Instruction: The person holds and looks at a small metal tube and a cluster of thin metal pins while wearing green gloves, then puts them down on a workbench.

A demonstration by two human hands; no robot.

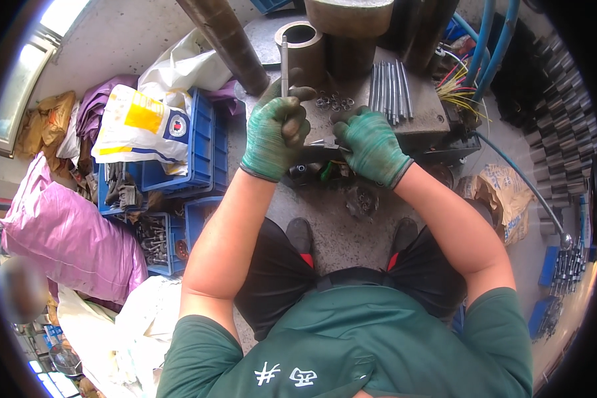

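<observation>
Left hand (pixel 276 132) grips a rod (pixel 284 63), right hand (pixel 370 146) a pointed piece (pixel 323 142), with rings (pixel 335 102), bars (pixel 391 89) and a tube (pixel 308 60) (partly behind the rod) beyond, the rod's long axis pointing up the view.

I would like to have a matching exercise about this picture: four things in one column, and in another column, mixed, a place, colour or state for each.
Things:
1. Single upright rod
2. Group of slim rods
3. Big bulging sack
4. Small ring-like pieces

Places, colours, states:
A. lying side by side
B. pinkish purple
C. clustered just left of the lying rods
D. held in the left hand

Pairs: 1-D, 2-A, 3-B, 4-C.
</observation>
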